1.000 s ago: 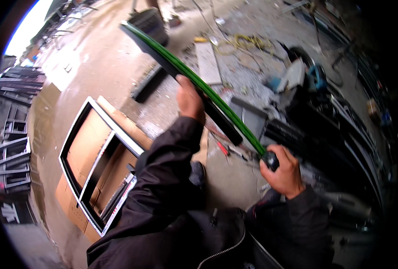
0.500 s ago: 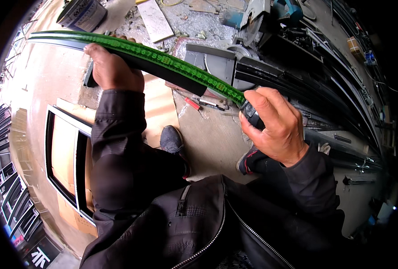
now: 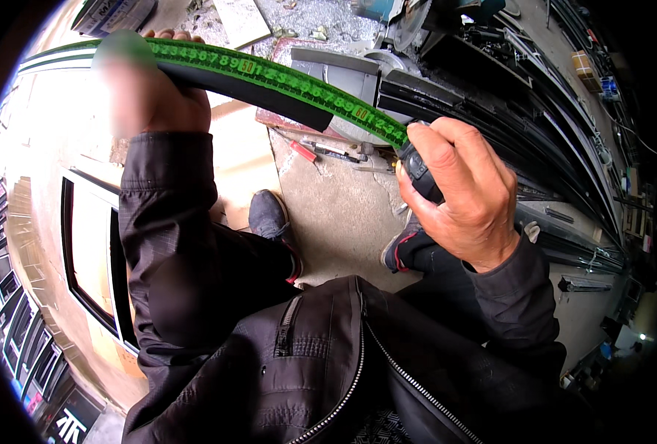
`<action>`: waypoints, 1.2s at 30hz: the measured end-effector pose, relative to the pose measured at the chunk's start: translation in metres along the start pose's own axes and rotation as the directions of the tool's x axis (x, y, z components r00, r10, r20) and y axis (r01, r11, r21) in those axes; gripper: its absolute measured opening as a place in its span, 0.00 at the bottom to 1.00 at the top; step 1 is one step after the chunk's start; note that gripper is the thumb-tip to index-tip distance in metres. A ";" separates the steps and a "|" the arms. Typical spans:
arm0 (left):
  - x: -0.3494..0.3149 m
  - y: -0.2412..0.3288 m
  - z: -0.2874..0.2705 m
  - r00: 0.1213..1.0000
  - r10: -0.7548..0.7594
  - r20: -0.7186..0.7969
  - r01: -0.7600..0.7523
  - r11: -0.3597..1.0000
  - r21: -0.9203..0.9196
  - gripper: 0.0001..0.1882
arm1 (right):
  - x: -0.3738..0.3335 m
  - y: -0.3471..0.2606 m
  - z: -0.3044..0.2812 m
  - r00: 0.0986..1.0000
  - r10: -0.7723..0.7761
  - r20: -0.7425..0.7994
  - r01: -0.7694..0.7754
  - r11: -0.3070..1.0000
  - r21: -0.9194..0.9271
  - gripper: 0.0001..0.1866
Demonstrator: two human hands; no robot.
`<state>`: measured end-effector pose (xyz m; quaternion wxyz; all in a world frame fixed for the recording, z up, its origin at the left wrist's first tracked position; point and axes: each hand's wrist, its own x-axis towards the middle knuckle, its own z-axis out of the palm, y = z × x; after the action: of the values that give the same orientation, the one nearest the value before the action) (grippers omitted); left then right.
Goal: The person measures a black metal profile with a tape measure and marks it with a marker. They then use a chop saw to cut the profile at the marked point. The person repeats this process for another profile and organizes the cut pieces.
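Note:
My right hand [image 3: 465, 189] is wrapped round the black case of a tape measure [image 3: 419, 169]. From the case its green blade [image 3: 291, 78] runs out in a long arc to the far left. Beneath the blade lies a long dark strip of metal profile [image 3: 269, 103], whose cut end stops short of the case. My left hand [image 3: 167, 100] grips this profile, with fingertips showing beyond the blade; part of that hand is blurred. The blade lies along the profile by the left hand and continues past its end.
A saw [image 3: 410, 29] with a grey metal base [image 3: 336, 66] stands ahead. Dark profiles [image 3: 491, 133] are stacked to the right. A red-tipped marker [image 3: 302, 152] lies on the floor. At left, a black frame [image 3: 92, 259] rests on cardboard; a bucket [image 3: 114, 15] stands at upper left.
My left hand has shifted left and slightly up, with the profile moving along. The right hand moved slightly right and up, and more blade shows between the profile's end and the case.

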<state>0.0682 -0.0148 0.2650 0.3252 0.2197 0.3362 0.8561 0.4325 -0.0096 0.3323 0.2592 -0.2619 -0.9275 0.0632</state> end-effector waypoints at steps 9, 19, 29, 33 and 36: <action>-0.003 0.003 0.009 0.999 -0.011 0.040 0.014 0.995 -0.095 0.15 | -0.001 0.007 0.008 0.992 -0.082 -0.096 0.076 0.995 -0.057 0.28; -0.008 0.006 0.018 1.000 0.000 0.013 0.001 0.997 -0.079 0.14 | -0.001 0.007 0.008 0.994 -0.073 -0.076 0.069 0.996 -0.056 0.28; -0.017 0.005 0.029 0.996 0.044 -0.076 -0.042 0.999 0.027 0.14 | -0.002 0.009 0.012 0.992 -0.087 -0.094 0.081 0.995 -0.066 0.26; -0.014 0.005 0.019 0.996 0.053 -0.072 -0.054 0.998 -0.013 0.12 | -0.002 0.009 0.011 0.996 -0.059 -0.072 0.057 0.998 -0.041 0.27; -0.015 0.006 0.018 0.994 0.058 -0.096 -0.063 0.997 -0.050 0.11 | -0.003 0.009 0.012 0.998 -0.041 -0.056 0.040 0.999 -0.023 0.27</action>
<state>0.0869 -0.0209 0.2795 0.2885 0.1807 0.3215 0.8836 0.4328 -0.0036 0.3186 0.2838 -0.2476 -0.9255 0.0401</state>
